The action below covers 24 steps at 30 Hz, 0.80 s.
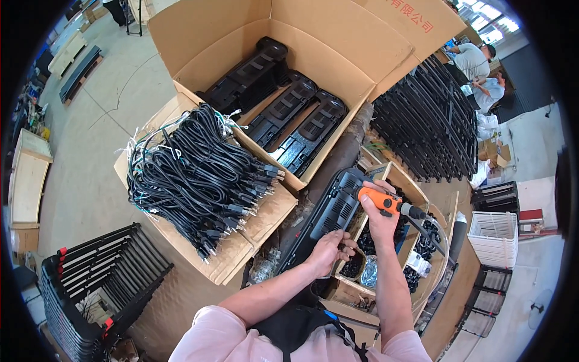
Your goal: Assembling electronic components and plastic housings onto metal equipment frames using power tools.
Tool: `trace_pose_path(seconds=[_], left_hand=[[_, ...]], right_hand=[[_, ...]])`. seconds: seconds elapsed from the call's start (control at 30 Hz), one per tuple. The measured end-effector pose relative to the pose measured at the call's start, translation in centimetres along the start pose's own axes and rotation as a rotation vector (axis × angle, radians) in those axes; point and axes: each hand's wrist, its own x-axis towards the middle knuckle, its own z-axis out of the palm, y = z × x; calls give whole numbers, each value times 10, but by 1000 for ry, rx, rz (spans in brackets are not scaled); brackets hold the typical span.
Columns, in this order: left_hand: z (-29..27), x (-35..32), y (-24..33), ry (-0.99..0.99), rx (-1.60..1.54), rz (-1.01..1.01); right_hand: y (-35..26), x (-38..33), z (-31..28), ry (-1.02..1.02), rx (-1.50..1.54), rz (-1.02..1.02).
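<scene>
A long black plastic housing [333,212] with slotted vents lies at a slant in front of me. My right hand [380,218] is wrapped round an orange power screwdriver [382,200] at the housing's right side, near its far end. From the tool's black rear end a hose runs off to the right. Beside the housing's right edge, closer to me, is my left hand [327,252]. Its fingers are curled together over a small dark thing that I cannot make out. The screwdriver's tip is hidden.
Bundled black power cables [193,175] are piled on a cardboard flap at left. Behind stands an open carton [350,130] with several black housings. A wooden parts tray [416,187] holds small black pieces at right. Black frames [422,120] are stacked beyond; two people stand farther back.
</scene>
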Motion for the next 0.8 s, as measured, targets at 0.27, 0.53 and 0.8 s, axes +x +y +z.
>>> trace_pose_path(seconds=[0.27,0.53,0.8], left_hand=[[-14,-14,2,-78,169,78],[-14,-26,9,14,8,27],[-26,-25,10,54,-111,43]], right_hand=[[1,10,6,-74,-45,6],[-16,22,20,-147,-98,-6],[1,32,21,-197,-103,-28]])
